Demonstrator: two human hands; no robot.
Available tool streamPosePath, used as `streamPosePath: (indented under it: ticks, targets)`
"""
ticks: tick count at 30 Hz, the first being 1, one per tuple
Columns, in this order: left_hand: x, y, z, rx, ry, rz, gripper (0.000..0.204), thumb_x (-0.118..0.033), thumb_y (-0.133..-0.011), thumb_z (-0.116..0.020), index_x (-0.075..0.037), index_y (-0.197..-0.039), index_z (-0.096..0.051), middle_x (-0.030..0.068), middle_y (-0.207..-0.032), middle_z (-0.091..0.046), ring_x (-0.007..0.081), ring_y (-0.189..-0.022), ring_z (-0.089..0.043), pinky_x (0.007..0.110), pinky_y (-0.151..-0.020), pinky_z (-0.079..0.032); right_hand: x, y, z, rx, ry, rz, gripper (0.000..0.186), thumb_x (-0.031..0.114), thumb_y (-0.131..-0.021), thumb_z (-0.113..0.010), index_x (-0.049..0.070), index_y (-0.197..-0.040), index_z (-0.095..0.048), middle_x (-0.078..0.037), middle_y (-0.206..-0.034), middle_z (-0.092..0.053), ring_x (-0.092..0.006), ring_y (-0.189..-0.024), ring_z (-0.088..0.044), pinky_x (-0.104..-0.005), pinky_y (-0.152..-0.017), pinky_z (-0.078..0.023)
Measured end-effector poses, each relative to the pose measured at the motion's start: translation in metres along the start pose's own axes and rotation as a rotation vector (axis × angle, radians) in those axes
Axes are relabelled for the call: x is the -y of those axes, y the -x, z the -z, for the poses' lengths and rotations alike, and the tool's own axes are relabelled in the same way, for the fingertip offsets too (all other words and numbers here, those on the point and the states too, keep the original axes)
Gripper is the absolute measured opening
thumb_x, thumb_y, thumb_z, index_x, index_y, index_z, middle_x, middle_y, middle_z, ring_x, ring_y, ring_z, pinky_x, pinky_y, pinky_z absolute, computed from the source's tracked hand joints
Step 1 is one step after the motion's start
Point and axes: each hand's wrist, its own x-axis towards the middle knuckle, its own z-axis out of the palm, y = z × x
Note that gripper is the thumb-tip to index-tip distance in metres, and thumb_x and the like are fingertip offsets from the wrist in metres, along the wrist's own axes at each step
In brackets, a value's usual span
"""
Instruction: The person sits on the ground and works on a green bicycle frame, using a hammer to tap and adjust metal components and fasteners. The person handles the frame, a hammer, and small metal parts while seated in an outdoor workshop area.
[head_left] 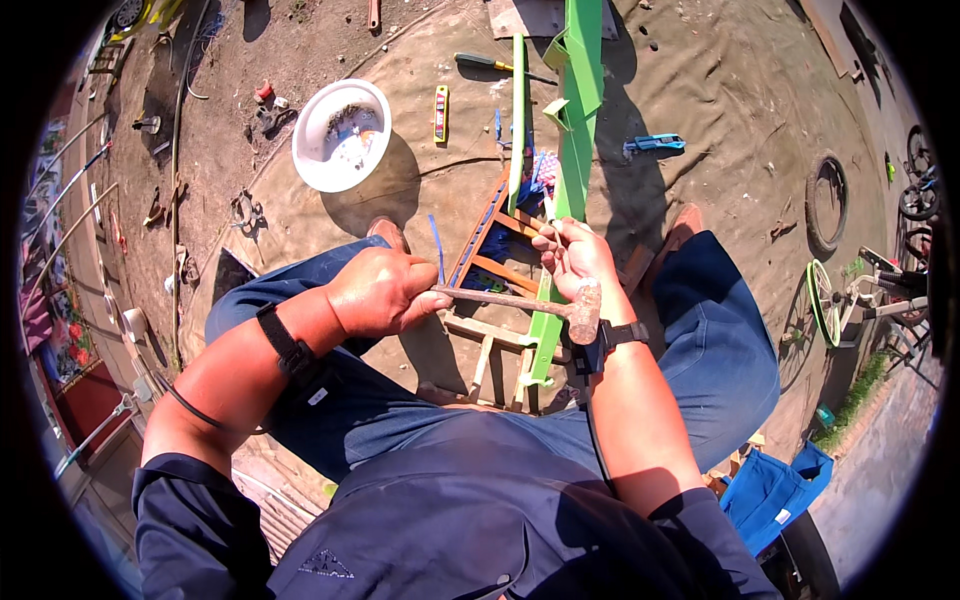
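Hammer (515, 300) gripped in our left hand (385, 290), pale piece (549, 208) pinched in our right hand (580, 258), we're likely positioning; next calls for steadiness.

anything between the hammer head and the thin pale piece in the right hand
Yes, in this view: the right hand itself. Its palm lies between the hammer head, lower in the picture, and the thin pale piece it pinches. Whether the head touches the hand or wrist can't be told.

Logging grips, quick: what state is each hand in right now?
Left hand: closed, holding the hammer by its handle.
Right hand: pinched closed on a slim item, too small to identify.
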Motion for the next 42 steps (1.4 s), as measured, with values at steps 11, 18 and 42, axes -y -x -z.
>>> streamPosePath:
  ticks: [11, 18, 42]
  targets:
    - [0.007, -0.003, 0.001, -0.007, -0.077, 0.067, 0.032, -0.031, -0.091, -0.059, -0.006, -0.073, -0.052, 0.0174, -0.064, -0.055, 0.0414, -0.062, -0.057, 0.049, -0.055, -0.045, 0.003, 0.018, -0.014, -0.024, -0.055, 0.000, 0.004, 0.010, -0.098, -0.045, 0.008, -0.098, -0.049, -0.012, -0.086, -0.065, -0.0197, -0.072, -0.067, -0.0261, -0.053, -0.052]
    - [0.006, -0.002, 0.000, 0.012, -0.162, 0.089, 0.030, -0.029, -0.089, -0.062, -0.006, -0.073, -0.052, 0.0172, -0.066, -0.056, 0.0409, -0.063, -0.057, 0.047, -0.055, -0.045, 0.004, 0.009, -0.010, 0.038, -0.049, -0.023, 0.008, 0.011, -0.099, -0.043, 0.008, -0.096, -0.050, -0.010, -0.087, -0.066, -0.0179, -0.070, -0.067, -0.0246, -0.052, -0.052]
    - [0.005, -0.002, 0.000, 0.023, -0.083, -0.063, 0.034, -0.036, -0.089, -0.062, -0.007, -0.072, -0.054, 0.0153, -0.064, -0.057, 0.0391, -0.063, -0.059, 0.048, -0.055, -0.047, -0.004, -0.006, 0.003, 0.018, -0.046, -0.012, 0.008, 0.011, -0.099, -0.046, 0.006, -0.097, -0.052, -0.011, -0.087, -0.064, -0.0209, -0.073, -0.067, -0.0294, -0.056, -0.052]
